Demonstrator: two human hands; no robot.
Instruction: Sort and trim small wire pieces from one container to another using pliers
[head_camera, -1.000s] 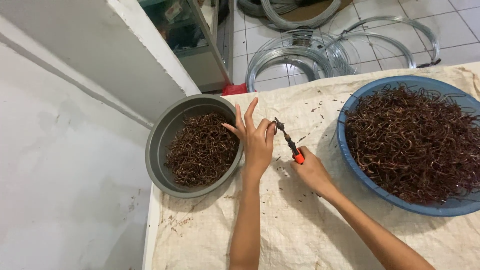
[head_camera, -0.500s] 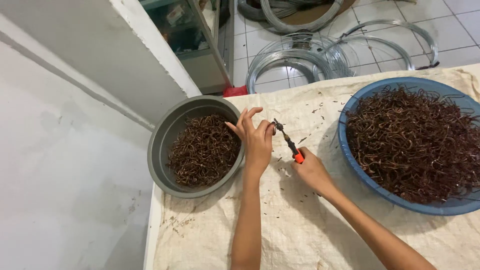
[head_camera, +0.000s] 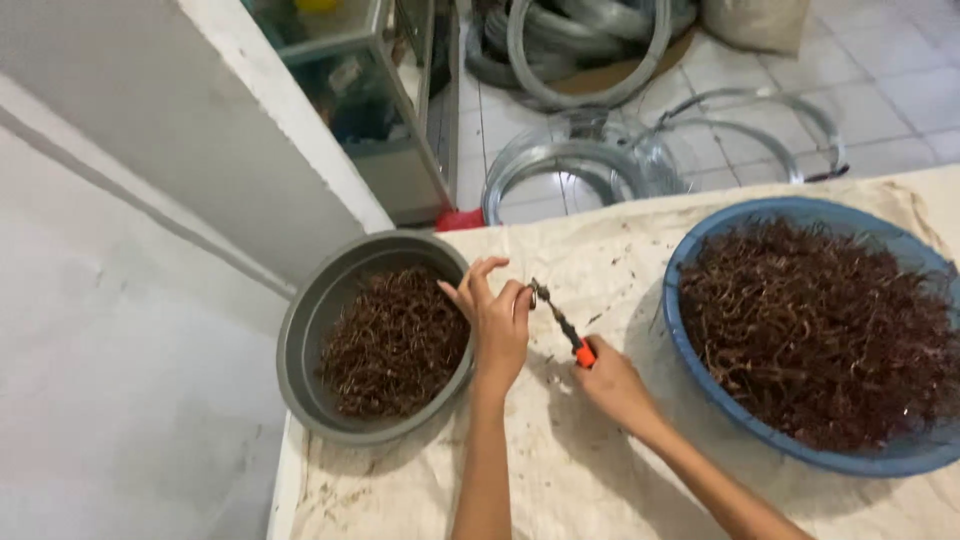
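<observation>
A grey round basin (head_camera: 300, 350) sits at the left edge of the surface (head_camera: 560, 480), partly overhanging it, and holds a shallow heap of short reddish-brown stems (head_camera: 395, 340). A larger blue basin (head_camera: 690, 250) stands toward the right edge, filled much higher with a tangled mass of long reddish-brown stems (head_camera: 820, 330). Between the two basins the surface is covered by a stained, creased cream cloth with small dark scraps scattered on it.

Beyond the far edge, on the tiled floor, lie several coils of silvery wire (head_camera: 570, 165) and a loop of grey hose (head_camera: 590, 50). A white cabinet with a glass front (head_camera: 360, 90) stands off the far left corner, with a small red object (head_camera: 458, 219) at its foot.

The left hand (head_camera: 497, 325) is just beside the grey basin's rim, fingers curled with the fingertips pinched near the tool's tip; whatever it pinches is too small to tell. The right hand (head_camera: 615, 385) is closed around small cutters with orange handles (head_camera: 560, 322), whose dark metal nose points up and left to meet the left hand's fingertips, over the cloth between the basins.
</observation>
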